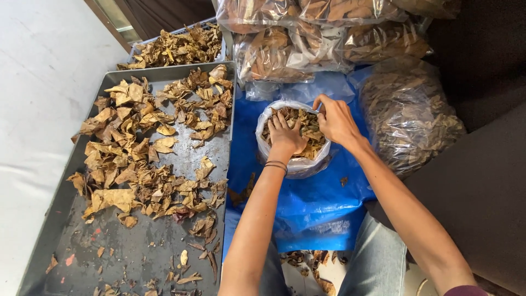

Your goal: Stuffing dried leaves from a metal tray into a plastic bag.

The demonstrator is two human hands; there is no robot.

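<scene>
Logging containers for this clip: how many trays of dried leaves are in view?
2. A big grey tray lies left of the blue sheet, leaves spread over it. A second tray sits behind it, mostly cut off by the frame edge; more could lie out of view.

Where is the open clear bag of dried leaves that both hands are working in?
The open bag sits centre frame on the blue sheet, right of the grey tray.

Hands: two, left hand (285,136), right hand (335,120). Grey metal trays: two, near tray (126,257), far tray (219,24) at 12 o'clock. Open leaf bag (298,164): one. Sealed leaf bags: roughly four, 12 to 2 o'clock. Blue sheet (312,203): one.
</scene>
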